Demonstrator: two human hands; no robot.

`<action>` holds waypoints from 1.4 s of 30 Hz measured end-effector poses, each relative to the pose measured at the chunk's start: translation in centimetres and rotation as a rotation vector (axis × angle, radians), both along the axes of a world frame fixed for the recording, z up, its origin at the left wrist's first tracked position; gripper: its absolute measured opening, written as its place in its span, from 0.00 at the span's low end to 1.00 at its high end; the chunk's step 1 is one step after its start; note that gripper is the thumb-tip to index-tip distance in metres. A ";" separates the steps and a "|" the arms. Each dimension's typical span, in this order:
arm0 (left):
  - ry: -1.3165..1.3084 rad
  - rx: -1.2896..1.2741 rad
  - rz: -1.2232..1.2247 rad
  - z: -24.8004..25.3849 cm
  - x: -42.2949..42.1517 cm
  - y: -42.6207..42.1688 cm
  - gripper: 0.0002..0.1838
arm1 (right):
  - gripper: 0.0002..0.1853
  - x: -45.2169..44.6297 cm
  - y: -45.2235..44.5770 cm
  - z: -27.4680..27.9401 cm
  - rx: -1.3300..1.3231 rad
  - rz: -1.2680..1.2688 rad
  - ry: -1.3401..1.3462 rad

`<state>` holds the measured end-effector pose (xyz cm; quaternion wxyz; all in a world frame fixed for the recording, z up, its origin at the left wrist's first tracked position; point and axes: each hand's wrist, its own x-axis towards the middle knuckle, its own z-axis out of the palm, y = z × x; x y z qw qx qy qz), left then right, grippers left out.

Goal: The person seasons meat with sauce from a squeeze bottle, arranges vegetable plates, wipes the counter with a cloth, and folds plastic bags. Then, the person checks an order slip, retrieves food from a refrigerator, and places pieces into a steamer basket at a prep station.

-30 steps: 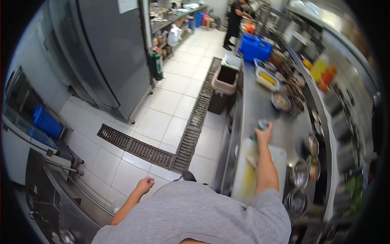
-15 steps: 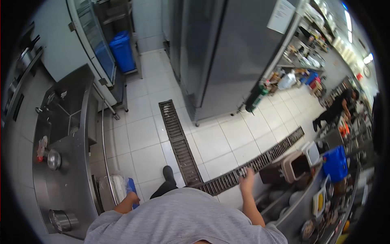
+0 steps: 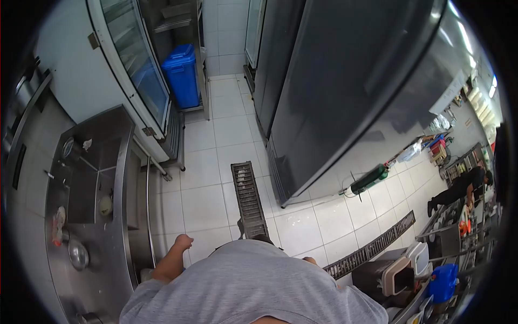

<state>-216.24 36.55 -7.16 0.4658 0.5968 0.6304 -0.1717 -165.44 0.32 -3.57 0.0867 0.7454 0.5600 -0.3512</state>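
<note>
A big grey fridge (image 3: pixel 345 97) fills the top middle and upper right of the frame, and it blocks the way on that side. White floor tiles (image 3: pixel 205 208) run up beside it. The long metal counter (image 3: pixel 105 270) with the sink is down the left side, and it is the thing nearest my left hand (image 3: pixel 184 241). My grey shirt (image 3: pixel 248 281) covers the bottom middle. A person in dark clothes (image 3: pixel 461 189) leans over at the far right. A blue bin (image 3: pixel 182 81) sits at the upper left, and a brown bin (image 3: pixel 396 275) is at the lower right. A dark floor grate (image 3: pixel 248 200) comes down the middle toward me. My left arm sticks out past my shirt at the lower left, bent up, with the hand over the floor tiles. I cannot tell if its fingers are together or apart. A shiny bowl (image 3: pixel 79 255) is on the counter. Only a tiny bit of my right hand (image 3: pixel 309 260) peeks over my shirt, so I cannot tell about those fingers.
</note>
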 end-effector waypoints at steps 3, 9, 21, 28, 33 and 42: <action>-0.089 -0.013 0.205 -0.4 4.4 7.1 0.13 | 0.11 3.7 6.9 -0.3 -0.054 -0.666 0.213; 0.015 -0.002 0.035 1.8 12.9 17.3 0.14 | 0.17 12.8 36.2 -4.2 0.412 -0.455 -0.010; -0.117 -0.106 0.525 -6.4 6.2 34.6 0.09 | 0.43 28.4 96.3 33.3 1.654 -1.196 0.080; -0.197 -0.150 0.636 -4.2 1.4 57.3 0.08 | 0.23 34.4 97.1 31.7 1.528 -1.289 -0.023; -0.393 0.006 0.594 -1.0 5.3 75.8 0.08 | 0.17 34.4 95.4 32.0 1.454 -1.174 0.288; -0.846 -0.008 0.330 16.5 36.0 88.2 0.23 | 0.27 18.1 96.3 35.9 0.474 -0.217 1.031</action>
